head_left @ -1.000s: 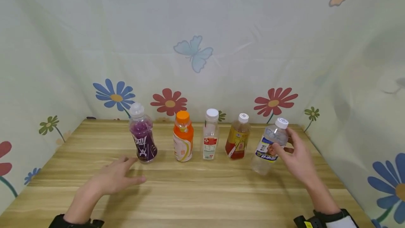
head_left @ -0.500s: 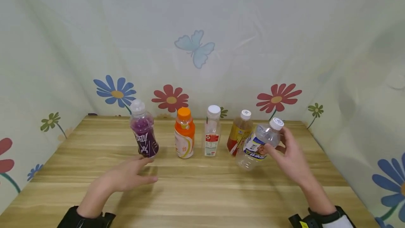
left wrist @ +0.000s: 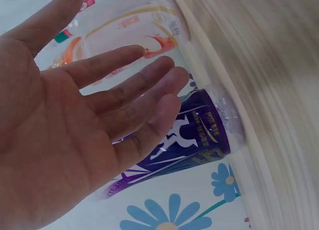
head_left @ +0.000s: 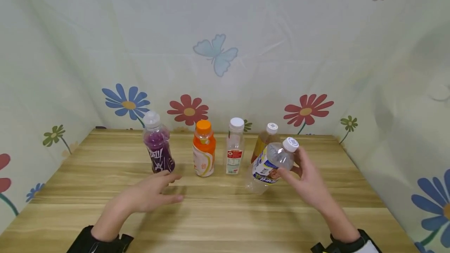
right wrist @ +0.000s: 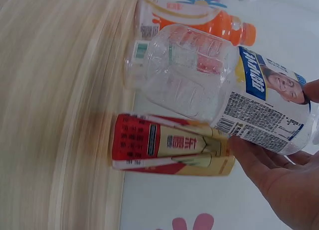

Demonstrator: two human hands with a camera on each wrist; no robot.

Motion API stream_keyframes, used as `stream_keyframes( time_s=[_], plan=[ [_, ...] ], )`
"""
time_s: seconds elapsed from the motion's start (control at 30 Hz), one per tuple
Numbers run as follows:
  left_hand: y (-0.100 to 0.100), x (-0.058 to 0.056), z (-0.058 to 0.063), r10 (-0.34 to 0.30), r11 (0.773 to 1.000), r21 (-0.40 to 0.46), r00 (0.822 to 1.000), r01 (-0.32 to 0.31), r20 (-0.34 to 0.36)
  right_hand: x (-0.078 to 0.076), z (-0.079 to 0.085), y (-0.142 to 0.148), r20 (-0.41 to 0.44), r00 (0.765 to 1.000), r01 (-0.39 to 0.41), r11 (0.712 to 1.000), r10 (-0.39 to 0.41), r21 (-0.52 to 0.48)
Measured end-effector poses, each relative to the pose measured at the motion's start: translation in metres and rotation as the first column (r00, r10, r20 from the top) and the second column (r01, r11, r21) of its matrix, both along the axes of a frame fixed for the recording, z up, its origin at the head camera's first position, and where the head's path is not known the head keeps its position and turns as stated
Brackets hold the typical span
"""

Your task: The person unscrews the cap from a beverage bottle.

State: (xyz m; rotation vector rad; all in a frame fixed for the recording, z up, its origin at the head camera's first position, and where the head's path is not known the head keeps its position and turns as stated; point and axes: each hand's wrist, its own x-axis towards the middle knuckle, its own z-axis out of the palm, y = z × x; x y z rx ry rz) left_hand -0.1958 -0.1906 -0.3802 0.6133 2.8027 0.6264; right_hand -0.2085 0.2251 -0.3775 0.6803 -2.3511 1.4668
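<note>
My right hand (head_left: 307, 180) grips a clear plastic bottle (head_left: 268, 167) with a white cap and a blue, white and yellow label. The bottle leans, its cap toward the right, and in the right wrist view its base hangs off the table. Behind it, partly covered, stands a yellow and red bottle (right wrist: 172, 146). My left hand (head_left: 147, 194) hovers with fingers extended and nothing in them. Nearest to it is a purple bottle (head_left: 158, 147) with a clear domed cap; in the left wrist view the fingers cover part of that bottle (left wrist: 197, 133).
An orange-capped bottle (head_left: 204, 149) and a clear bottle (head_left: 234, 147) with a white cap and red label stand in the row's middle. The wood-grain table (head_left: 218, 221) ends at a flower-printed cloth (head_left: 246, 85), which also hangs along both sides.
My right hand has carried the clear bottle leftward from the row's right end, tilting it more, to in front of the yellow and red bottle. My left hand has shifted right.
</note>
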Motion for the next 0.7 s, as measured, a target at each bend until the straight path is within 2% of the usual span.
stream_keyframes(
  time_s=[0.4, 0.7],
  plan=[
    [0.020, -0.006, 0.007, -0.084, 0.996, -0.008, 0.993, 0.084, -0.088, -0.006, 0.000, -0.024, 0.043, 0.991, -0.119, 0.989, 0.124, -0.092],
    [0.036, -0.009, 0.001, -0.131, 0.990, 0.026, 0.980, 0.137, -0.150, -0.004, -0.003, -0.037, 0.088, 0.982, -0.159, 0.983, 0.166, -0.088]
  ],
)
